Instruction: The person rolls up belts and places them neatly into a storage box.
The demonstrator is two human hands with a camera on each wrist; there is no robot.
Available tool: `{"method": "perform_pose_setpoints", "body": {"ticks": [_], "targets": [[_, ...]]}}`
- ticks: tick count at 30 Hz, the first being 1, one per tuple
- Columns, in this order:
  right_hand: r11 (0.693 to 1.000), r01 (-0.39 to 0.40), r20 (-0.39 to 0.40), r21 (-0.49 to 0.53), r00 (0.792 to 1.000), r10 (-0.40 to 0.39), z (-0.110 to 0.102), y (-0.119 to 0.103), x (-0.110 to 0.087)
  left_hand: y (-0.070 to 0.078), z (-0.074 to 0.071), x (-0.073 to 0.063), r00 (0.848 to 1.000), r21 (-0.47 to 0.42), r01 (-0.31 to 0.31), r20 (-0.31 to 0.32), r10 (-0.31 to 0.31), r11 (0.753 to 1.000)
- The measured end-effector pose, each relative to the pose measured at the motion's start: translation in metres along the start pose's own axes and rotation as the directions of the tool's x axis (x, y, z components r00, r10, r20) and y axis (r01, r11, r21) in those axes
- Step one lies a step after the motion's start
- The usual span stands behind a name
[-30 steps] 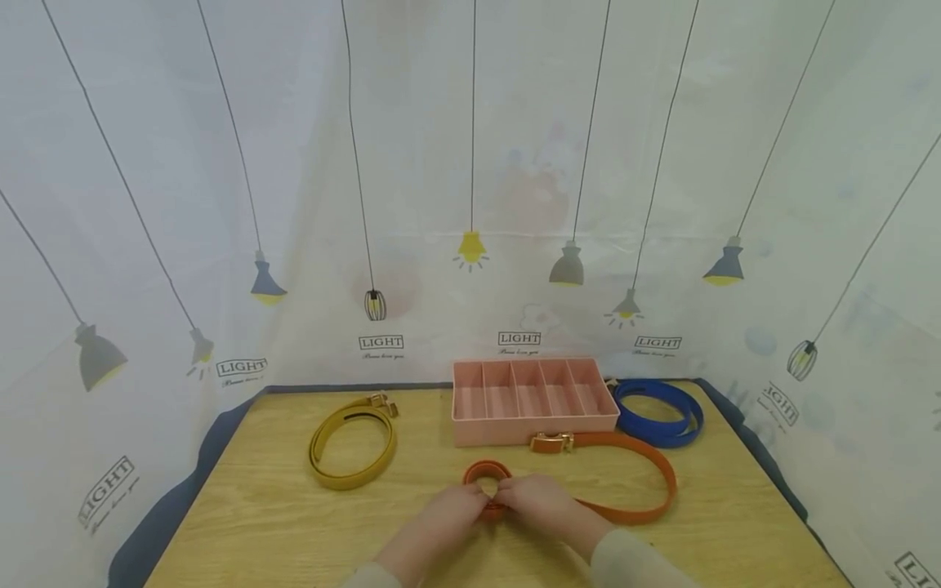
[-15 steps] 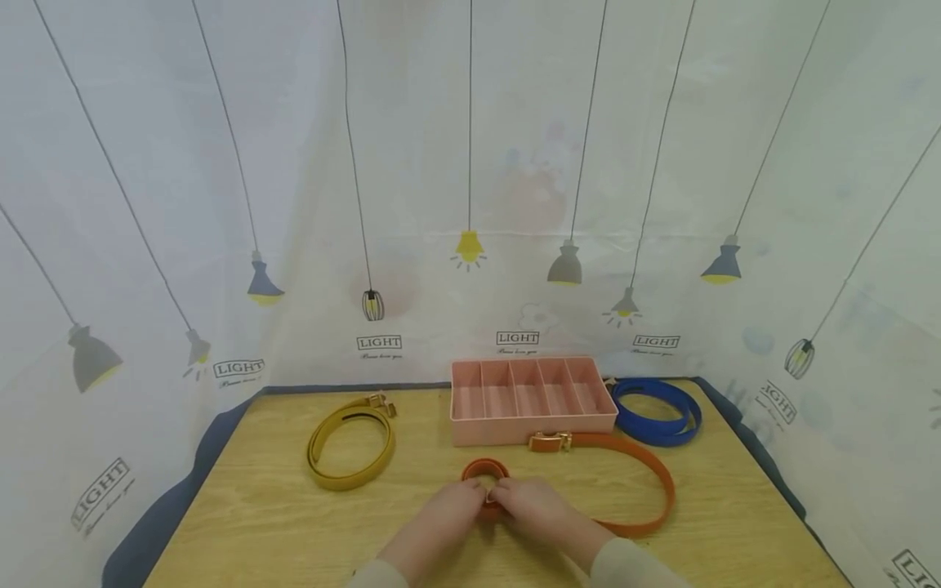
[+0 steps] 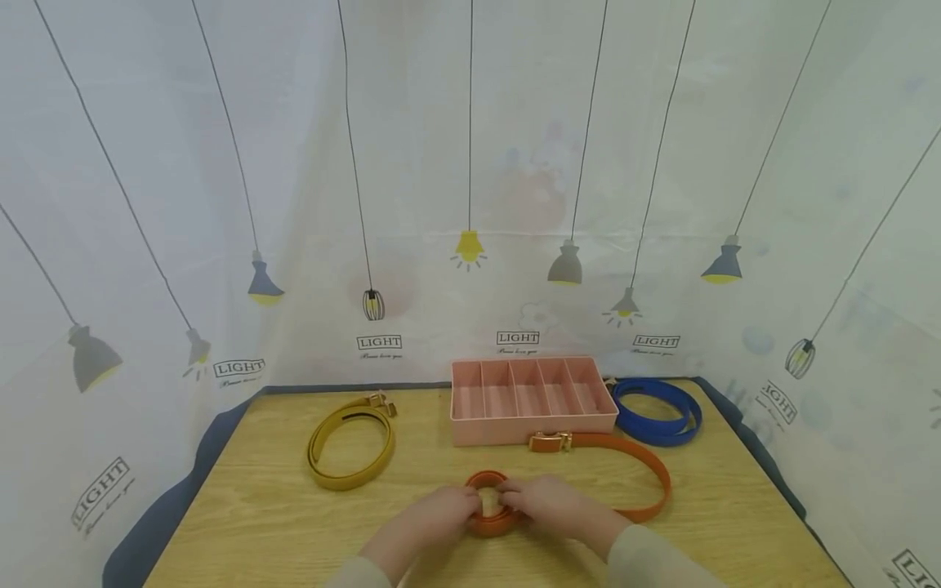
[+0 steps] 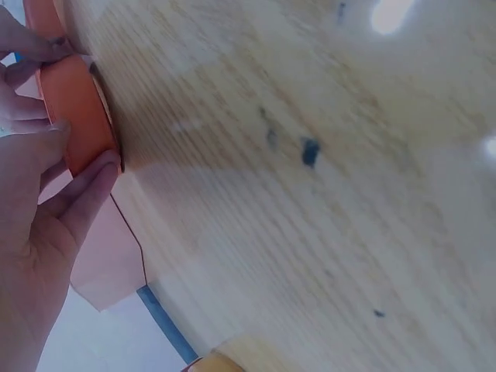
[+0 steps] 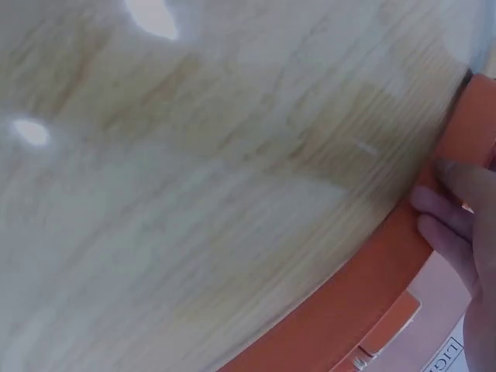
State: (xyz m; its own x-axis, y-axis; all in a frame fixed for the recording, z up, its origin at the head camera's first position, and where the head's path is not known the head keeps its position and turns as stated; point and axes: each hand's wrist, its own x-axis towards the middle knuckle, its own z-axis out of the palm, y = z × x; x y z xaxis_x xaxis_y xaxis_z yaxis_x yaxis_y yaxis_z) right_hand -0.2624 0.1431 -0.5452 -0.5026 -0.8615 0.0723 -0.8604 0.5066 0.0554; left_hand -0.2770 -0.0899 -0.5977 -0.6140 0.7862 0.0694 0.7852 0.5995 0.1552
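An orange belt [image 3: 491, 527] is rolled into a small coil at the near middle of the table, its loose length [image 3: 650, 465] curving out to the right and back to a gold buckle [image 3: 562, 442]. On the coil's left side, my left hand [image 3: 444, 514] pinches the band between thumb and fingers; the left wrist view shows the fingers on the orange strap [image 4: 77, 116]. My right hand [image 3: 547, 505] grips the coil's right side. In the right wrist view its fingers [image 5: 442, 209] lie against the strap [image 5: 372, 271], which runs on past the hand.
A pink tray [image 3: 532, 425] with several compartments stands at the back, just behind the buckle. A coiled blue belt [image 3: 662, 433] lies right of it. To the left is a looped yellow belt [image 3: 349, 482]. A lamp-print sheet [image 3: 412, 163] walls the table [image 3: 250, 523].
The coil has come slightly nearer and its front now shows between my hands, which have spread a little apart. The loose strap on the right has drawn in slightly.
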Motion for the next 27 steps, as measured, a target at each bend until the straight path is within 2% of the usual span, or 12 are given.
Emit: {"method": "perform_pose_setpoints", "body": {"ticks": [1, 2, 4, 5, 9, 10, 15, 20, 24, 27], "targets": [[1.0, 0.001, 0.011, -0.015, 1.0, -0.001, 0.0, 0.0, 0.0, 0.02, -0.033, -0.009, 1.0, 0.003, -0.015, -0.007, 0.015, 1.0], [0.999, 0.001, 0.02, -0.033, 1.0, -0.001, 0.0, 0.0, 0.001, 0.034, -0.052, -0.015, 1.0, 0.013, 0.01, 0.026, -0.011, 1.0], [0.998, -0.005, 0.034, -0.065, 0.999, 0.007, 0.001, 0.0, 0.001, 0.042, -0.064, -0.018, 0.999, 0.007, 0.028, 0.038, -0.029, 1.0], [0.997, -0.011, 0.039, -0.074, 0.999, 0.014, 0.002, -0.001, 0.002, 0.044, -0.066, -0.018, 0.997, 0.011, 0.05, 0.05, -0.051, 0.999], [0.996, -0.032, 0.025, -0.081, 0.999, 0.034, 0.004, -0.004, 0.001, 0.039, -0.057, -0.015, 0.996, 0.028, 0.07, 0.047, -0.072, 0.997], [0.996, -0.037, 0.018, -0.082, 0.999, 0.038, 0.004, -0.004, 0.001, 0.036, -0.05, -0.013, 0.997, 0.048, 0.069, 0.041, -0.071, 0.996], [0.994, -0.056, -0.015, -0.098, 0.998, 0.055, 0.005, -0.009, 0.005, 0.032, -0.037, -0.005, 0.995, 0.072, 0.099, 0.021, -0.101, 0.992], [0.988, -0.102, -0.035, -0.116, 0.995, 0.099, 0.005, -0.017, 0.011, 0.046, -0.038, 0.001, 0.984, 0.097, 0.177, 0.006, -0.178, 0.98], [0.979, -0.137, -0.04, -0.153, 0.99, 0.133, 0.005, -0.022, 0.014, 0.055, -0.039, 0.007, 0.971, 0.123, 0.236, -0.059, -0.23, 0.964], [0.977, -0.151, -0.041, -0.15, 0.988, 0.147, 0.006, -0.024, 0.015, 0.059, -0.039, 0.01, 0.966, 0.118, 0.257, -0.074, -0.25, 0.959]]}}
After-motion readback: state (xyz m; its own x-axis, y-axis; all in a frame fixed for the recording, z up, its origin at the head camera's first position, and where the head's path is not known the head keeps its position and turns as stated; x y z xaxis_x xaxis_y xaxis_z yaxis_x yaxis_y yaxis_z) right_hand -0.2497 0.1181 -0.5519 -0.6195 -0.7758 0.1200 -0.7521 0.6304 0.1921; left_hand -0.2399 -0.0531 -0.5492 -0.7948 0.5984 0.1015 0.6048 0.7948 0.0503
